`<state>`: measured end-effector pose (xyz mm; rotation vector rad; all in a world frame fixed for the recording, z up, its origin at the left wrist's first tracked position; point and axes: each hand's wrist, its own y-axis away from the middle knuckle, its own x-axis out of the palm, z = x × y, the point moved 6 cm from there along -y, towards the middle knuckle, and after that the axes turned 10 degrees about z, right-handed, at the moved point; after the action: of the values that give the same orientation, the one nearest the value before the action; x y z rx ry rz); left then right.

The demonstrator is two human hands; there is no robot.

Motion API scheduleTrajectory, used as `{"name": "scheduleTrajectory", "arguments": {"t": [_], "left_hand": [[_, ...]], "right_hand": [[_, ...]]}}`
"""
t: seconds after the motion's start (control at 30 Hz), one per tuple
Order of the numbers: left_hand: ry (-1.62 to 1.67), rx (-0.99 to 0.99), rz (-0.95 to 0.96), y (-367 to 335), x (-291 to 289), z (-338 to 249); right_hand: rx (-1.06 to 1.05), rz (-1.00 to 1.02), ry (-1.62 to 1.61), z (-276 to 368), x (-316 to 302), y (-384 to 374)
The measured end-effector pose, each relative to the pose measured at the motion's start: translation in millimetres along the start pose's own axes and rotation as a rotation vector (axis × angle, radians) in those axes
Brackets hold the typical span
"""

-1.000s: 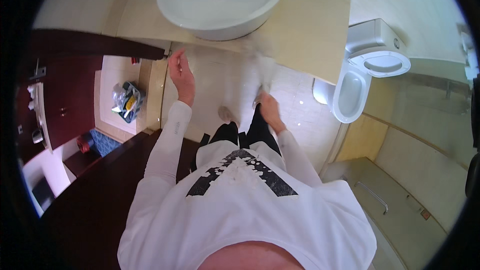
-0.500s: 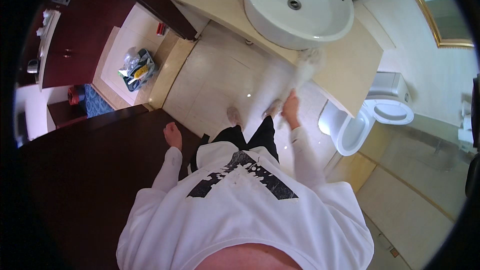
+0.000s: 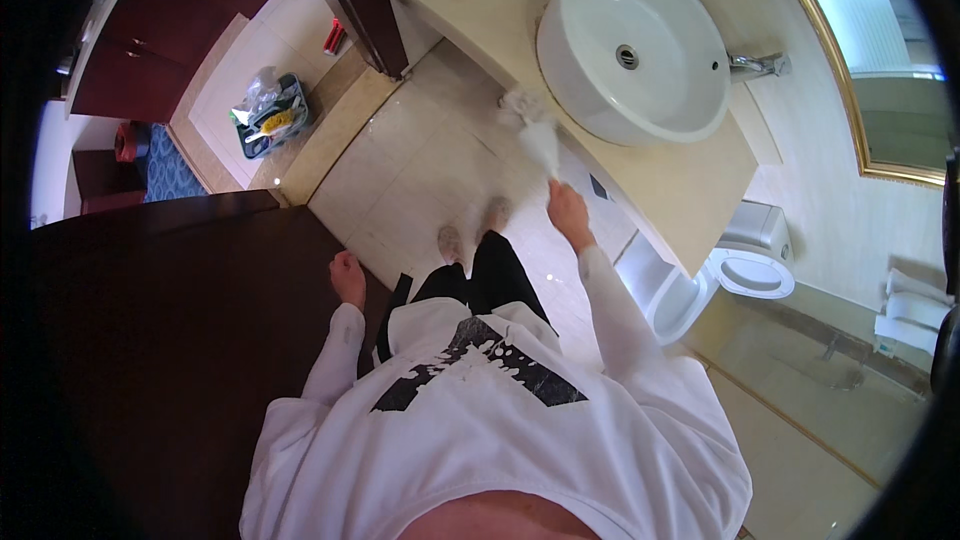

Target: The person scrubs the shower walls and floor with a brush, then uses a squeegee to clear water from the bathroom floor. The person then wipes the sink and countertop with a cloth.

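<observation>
My right hand (image 3: 568,215) is closed round the lower end of a white tool with a fluffy, blurred head (image 3: 538,130). It is too smeared to tell whether this is a brush or a cloth. The head reaches over the tiled floor, beside the near edge of the beige counter (image 3: 690,195). On that counter stands a round white basin (image 3: 640,105) with a metal tap (image 3: 760,65). My left hand (image 3: 347,278) is loosely curled into a fist beside the dark door (image 3: 180,300), with nothing seen in it.
Beyond the doorway sits a green caddy (image 3: 262,148) with a yellow brush (image 3: 277,123) and a clear plastic bag. A red object (image 3: 334,37) lies farther off. At the right are a white toilet (image 3: 750,272), towels (image 3: 912,305) and a gold-framed mirror (image 3: 860,130).
My right hand has moved up and left, swinging the white tool's head leftward along the counter edge. The whole view has shifted and turned a little. My left hand stays curled.
</observation>
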<state>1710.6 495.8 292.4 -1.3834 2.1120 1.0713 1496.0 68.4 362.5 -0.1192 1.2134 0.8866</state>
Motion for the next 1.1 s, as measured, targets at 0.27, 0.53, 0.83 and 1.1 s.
{"name": "scheduleTrajectory", "arguments": {"t": [0.27, 0.53, 0.83, 1.1], "left_hand": [[0.217, 0.050, -0.004, -16, 10, -34], [0.340, -0.232, 0.002, -31, 15, 23], [0.272, -0.059, 0.125, -83, 33, -81], [0.389, -0.022, 0.121, -124, 12, -69]], "right_hand": [[-0.037, 0.043, -0.040, 109, -14, -64], [0.326, 0.033, 0.112, -64, -44, 32], [0.179, -0.202, -0.060, 31, -33, -119], [0.411, 0.036, -0.008, -57, -26, 40]]}}
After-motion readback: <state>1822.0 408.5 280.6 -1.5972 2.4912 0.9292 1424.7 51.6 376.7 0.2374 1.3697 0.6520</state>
